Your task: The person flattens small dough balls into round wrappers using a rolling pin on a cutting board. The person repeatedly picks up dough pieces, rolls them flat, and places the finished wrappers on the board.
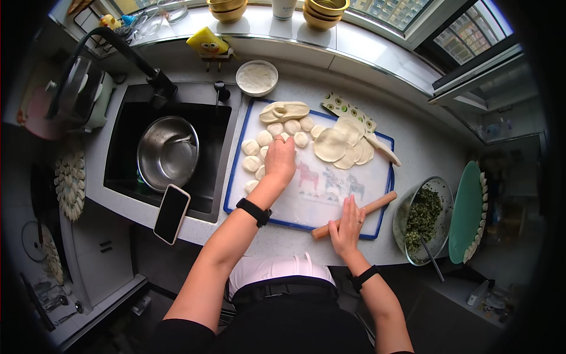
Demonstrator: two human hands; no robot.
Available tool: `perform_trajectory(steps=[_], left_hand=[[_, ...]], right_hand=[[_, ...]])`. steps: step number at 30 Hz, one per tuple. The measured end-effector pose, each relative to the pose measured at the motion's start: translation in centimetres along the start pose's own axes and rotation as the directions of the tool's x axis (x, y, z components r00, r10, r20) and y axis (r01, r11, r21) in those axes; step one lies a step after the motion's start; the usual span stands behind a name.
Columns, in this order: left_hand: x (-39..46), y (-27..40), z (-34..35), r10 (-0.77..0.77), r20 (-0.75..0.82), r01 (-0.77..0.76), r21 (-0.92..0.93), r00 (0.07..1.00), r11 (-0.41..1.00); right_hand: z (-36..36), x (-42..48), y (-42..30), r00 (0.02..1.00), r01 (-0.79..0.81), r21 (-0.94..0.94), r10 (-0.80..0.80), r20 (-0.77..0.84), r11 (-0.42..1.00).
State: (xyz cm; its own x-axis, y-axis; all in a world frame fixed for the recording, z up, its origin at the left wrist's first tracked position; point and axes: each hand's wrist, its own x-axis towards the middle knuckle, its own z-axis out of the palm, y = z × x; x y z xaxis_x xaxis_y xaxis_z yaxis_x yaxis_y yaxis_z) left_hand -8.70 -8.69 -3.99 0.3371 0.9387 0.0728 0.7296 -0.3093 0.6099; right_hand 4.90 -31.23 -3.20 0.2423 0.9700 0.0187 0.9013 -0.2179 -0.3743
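My left hand (281,157) reaches over the left part of a blue-rimmed cutting board (305,194), its fingertips bent down among several small flattened dough pieces (251,163). Whether it grips one is hidden by the fingers. Palm down with fingers extended, my right hand (347,225) holds a wooden rolling pin (380,203) against the board's near right corner. Overlapping rolled dough wrappers (330,145) lie at the board's right rear, near a cleaver with an avocado-patterned blade (349,110) and pale handle. A larger lump of dough (284,111) sits along the back edge.
A bowl of flour (257,78) stands behind the board. Left is a black sink (208,177) with a steel bowl (168,152); a phone (172,214) overlaps its front edge. On the right are a bowl of chopped green filling (424,217) and a green tray (465,212) edged with dumplings.
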Motion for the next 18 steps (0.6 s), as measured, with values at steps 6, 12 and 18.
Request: perform_trajectory(steps=[6,12,18], left_hand=[[-6.1,3.2,3.5,0.316,0.137,-0.258,-0.326,0.939,0.91],[-12.1,4.9,3.4,0.263,0.299,-0.133,-0.392,0.917,0.91],[-10.0,6.1,1.3,-0.025,0.421,0.107,-0.171,0.907,0.979]], right_hand=[[0.2,0.3,0.2,1.0,0.018,-0.032,-0.018,0.002,0.999],[0.5,0.2,0.1,0.999,-0.039,-0.091,0.041,0.023,0.995],[1.7,6.1,-2.0,0.997,-0.075,-0.178,0.076,0.002,0.981]])
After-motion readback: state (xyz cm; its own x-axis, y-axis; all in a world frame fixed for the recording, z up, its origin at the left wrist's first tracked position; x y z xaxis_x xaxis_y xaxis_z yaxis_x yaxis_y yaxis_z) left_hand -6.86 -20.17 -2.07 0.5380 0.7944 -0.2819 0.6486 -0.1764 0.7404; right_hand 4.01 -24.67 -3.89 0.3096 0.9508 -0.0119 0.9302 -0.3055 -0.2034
